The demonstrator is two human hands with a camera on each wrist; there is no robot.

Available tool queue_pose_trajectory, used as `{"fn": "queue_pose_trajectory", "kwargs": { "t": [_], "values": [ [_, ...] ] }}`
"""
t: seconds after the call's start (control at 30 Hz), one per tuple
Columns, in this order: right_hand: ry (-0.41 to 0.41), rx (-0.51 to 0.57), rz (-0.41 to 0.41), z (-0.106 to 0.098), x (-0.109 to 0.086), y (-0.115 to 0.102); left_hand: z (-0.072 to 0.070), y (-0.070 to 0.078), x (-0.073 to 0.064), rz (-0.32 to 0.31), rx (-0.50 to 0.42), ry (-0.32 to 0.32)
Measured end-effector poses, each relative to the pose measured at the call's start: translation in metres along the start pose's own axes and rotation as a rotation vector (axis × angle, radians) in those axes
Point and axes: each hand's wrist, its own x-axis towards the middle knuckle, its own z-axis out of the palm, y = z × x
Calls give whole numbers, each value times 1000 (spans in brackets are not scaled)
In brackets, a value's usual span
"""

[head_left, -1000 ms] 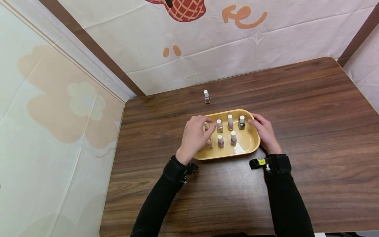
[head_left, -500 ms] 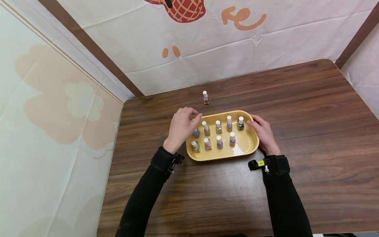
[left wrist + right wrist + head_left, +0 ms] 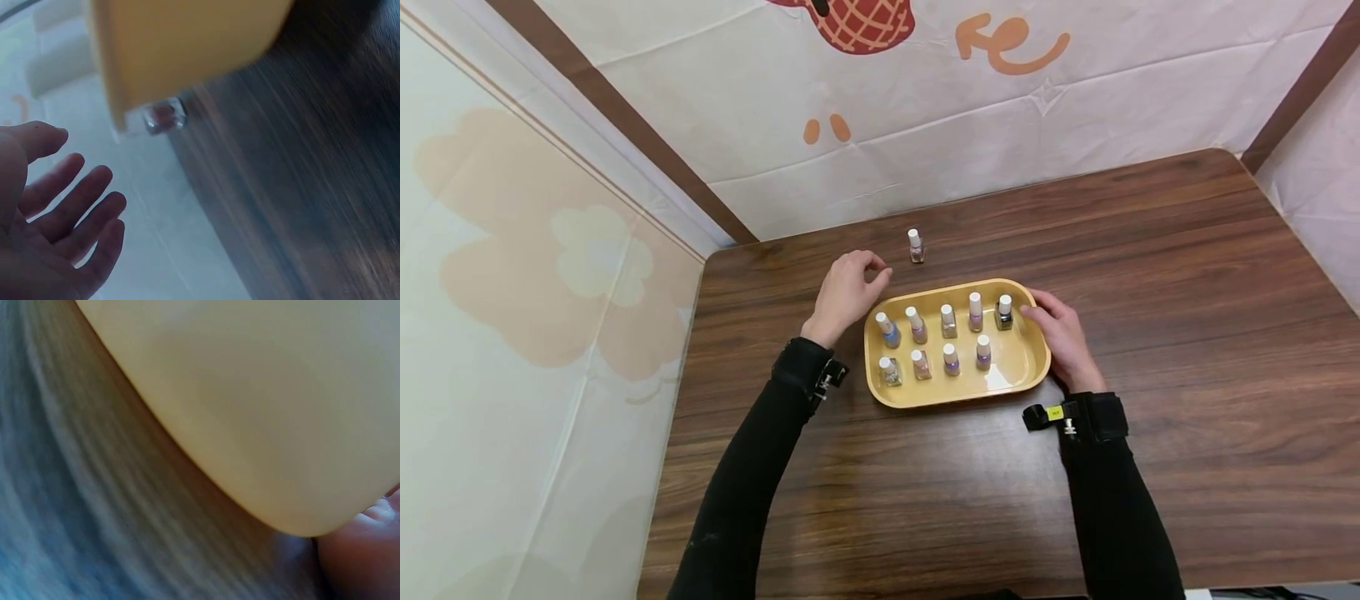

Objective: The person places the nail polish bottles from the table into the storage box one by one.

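Observation:
A yellow oval-cornered tray [image 3: 1015, 362] holds several small nail polish bottles with white caps, standing in two rows. Among them are a blue nail polish bottle [image 3: 890, 333] at the left end and a dark nail polish bottle [image 3: 1003, 313] at the right. My right hand [image 3: 1066, 343] grips the tray's right end, thumb over the rim. Beyond the tray's far-left corner, my left hand [image 3: 844, 292] hovers with loosely bent fingers and nothing in them. One more nail polish bottle [image 3: 916, 247] stands on the table behind the tray; the left wrist view shows its glass base [image 3: 164, 116] past the tray wall.
The brown wood-grain table [image 3: 1187, 350] extends to both sides of the tray. A white printed cloth [image 3: 955, 133] hangs along its back edge, and another pale cloth [image 3: 550, 333] borders the left side.
My left hand has withdrawn from above the tray toward the far left, uncovering the bottles at the left end. The right hand has kept its grip on the tray.

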Motion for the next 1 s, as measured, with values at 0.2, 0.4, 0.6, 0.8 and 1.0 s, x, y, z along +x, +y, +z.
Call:
{"fn": "queue_pose_trajectory", "kwargs": {
  "t": [0.2, 0.4, 0.6, 0.8, 1.0],
  "values": [
    [12, 32, 4, -1, 0, 1, 9, -16, 18, -79, -89, -18],
    [24, 4, -2, -2, 1, 1, 16, -23, 33, -132, -217, -29],
    [17, 4, -5, -4, 2, 2, 26, -30, 50, -136, -180, -76],
    [20, -42, 3, -3, 4, 2, 41, -36, 64, -141, -158, -131],
    [22, -41, -7, -2, 6, 2, 51, -33, 76, -143, -173, -161]
  ]
}}
